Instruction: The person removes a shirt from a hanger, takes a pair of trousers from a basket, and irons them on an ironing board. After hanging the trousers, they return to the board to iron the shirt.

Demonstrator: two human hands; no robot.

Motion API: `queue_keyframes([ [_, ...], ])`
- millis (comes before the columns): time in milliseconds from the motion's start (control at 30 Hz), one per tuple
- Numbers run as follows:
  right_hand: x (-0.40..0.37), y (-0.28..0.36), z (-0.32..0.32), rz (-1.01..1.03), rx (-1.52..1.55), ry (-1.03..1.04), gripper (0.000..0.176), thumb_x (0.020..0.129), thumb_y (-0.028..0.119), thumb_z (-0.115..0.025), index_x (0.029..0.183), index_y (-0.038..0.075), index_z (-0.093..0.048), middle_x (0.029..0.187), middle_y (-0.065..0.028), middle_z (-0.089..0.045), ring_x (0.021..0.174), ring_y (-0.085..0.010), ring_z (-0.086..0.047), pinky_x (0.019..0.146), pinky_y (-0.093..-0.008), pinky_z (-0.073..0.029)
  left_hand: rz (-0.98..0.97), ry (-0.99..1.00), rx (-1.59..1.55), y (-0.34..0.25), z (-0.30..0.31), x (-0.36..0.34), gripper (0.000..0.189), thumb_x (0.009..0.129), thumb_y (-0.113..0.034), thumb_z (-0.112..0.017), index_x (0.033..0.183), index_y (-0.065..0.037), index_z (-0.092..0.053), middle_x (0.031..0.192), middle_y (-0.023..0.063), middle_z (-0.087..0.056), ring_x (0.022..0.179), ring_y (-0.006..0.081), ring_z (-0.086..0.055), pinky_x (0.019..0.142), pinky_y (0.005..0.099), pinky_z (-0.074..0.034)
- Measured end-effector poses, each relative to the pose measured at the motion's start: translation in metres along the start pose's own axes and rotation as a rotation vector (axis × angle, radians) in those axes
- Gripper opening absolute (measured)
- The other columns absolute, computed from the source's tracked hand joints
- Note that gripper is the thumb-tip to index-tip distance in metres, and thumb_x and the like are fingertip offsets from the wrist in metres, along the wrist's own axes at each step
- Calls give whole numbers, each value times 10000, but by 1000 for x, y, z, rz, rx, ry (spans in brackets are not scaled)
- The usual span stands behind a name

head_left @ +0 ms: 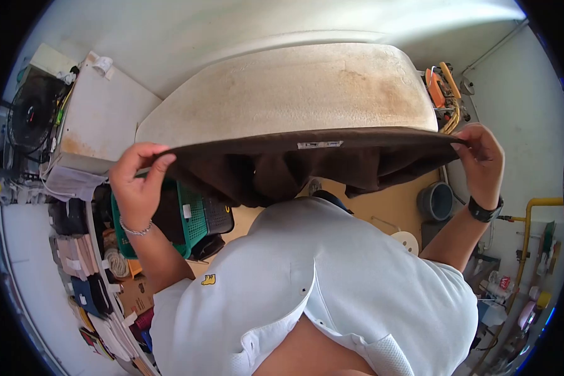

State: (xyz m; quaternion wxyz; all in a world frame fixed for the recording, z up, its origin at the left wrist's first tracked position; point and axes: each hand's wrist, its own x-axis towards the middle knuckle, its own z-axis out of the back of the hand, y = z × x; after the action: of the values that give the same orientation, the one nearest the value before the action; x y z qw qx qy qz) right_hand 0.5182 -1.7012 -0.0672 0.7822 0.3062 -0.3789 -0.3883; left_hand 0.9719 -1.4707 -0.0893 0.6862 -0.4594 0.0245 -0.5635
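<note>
My left hand (136,185) pinches one end of the top edge of a dark brown garment (276,164), thumb against fingers. At the opposite end, my right hand (482,161) grips the same edge. Between them the edge is stretched almost straight, and the rest of the cloth hangs in loose folds towards my body. A small white label (319,145) shows near the middle of the inside edge. Just beyond the garment lies a padded ironing board (288,88) with a stained cream cover; the cloth overlaps its near side in this view.
An orange-handled tool (437,88) sits at the board's right end. To the left are a green plastic basket (195,216), shelves of folded cloth (78,257), a white cabinet (100,119) and a black fan (32,113). A grey bucket (435,202) stands at right, near a yellow pipe (527,232).
</note>
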Motion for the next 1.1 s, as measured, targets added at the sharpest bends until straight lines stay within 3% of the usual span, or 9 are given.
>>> queue_keyframes([
  [200,123,-44,-11,-92,11,123,90,849,52,-663,898,32,-590,776,29,-556,712,-44,-513,581,-202,-400,-144,58,-18,46,-43,118,188,902,-133,-654,850,18,-554,724,23,-539,707,62,-485,647,215,-418],
  [233,155,-76,-34,128,-19,48,113,843,109,-672,855,21,-601,715,23,-548,621,-55,-492,525,-235,-402,-5,122,72,59,-59,142,247,910,-203,-632,849,22,-553,729,50,-560,708,93,-517,672,243,-438],
  [367,206,-119,-139,-95,-159,-49,208,762,196,-676,838,19,-597,670,-91,-631,572,-180,-599,555,-325,-490,351,232,287,100,-165,206,397,891,-328,-555,841,64,-592,776,188,-657,726,283,-645,721,402,-499],
  [433,195,-147,-215,-100,-31,-34,221,761,189,-664,866,14,-580,793,-185,-651,767,-318,-639,696,-399,-506,599,296,-88,83,-234,201,355,901,-288,-572,875,65,-600,830,179,-677,709,224,-698,646,366,-543],
  [500,167,-152,-270,-182,92,148,300,764,189,-734,949,16,-575,872,-161,-646,847,-283,-641,749,-386,-504,781,349,-570,102,-311,181,306,926,-240,-574,982,61,-587,909,149,-684,788,191,-709,684,335,-552],
  [667,129,-232,-297,-192,313,533,313,777,119,-716,1049,34,-586,974,-137,-632,889,-281,-626,782,-378,-500,375,509,-122,166,-343,122,189,940,-180,-569,1051,-51,-652,985,79,-693,806,170,-688,705,306,-529],
  [733,124,-231,-273,103,-52,511,307,771,116,-703,1056,60,-600,988,-107,-625,930,-281,-605,797,-386,-485,337,480,30,155,-324,106,162,919,-167,-587,1013,-72,-680,973,71,-693,791,188,-683,703,311,-525],
  [867,118,-204,-248,288,-480,527,269,770,202,-696,997,85,-613,1004,-71,-616,1015,-255,-571,819,-385,-455,135,430,182,138,-333,78,139,858,-193,-623,947,-151,-722,930,58,-675,774,279,-647,705,371,-523],
  [1100,119,-228,-262,106,-486,601,178,774,188,-669,874,62,-590,948,-139,-621,866,-311,-632,735,-421,-499,386,477,231,131,-368,83,166,831,-231,-669,965,-152,-726,921,74,-682,807,274,-659,694,366,-522],
])
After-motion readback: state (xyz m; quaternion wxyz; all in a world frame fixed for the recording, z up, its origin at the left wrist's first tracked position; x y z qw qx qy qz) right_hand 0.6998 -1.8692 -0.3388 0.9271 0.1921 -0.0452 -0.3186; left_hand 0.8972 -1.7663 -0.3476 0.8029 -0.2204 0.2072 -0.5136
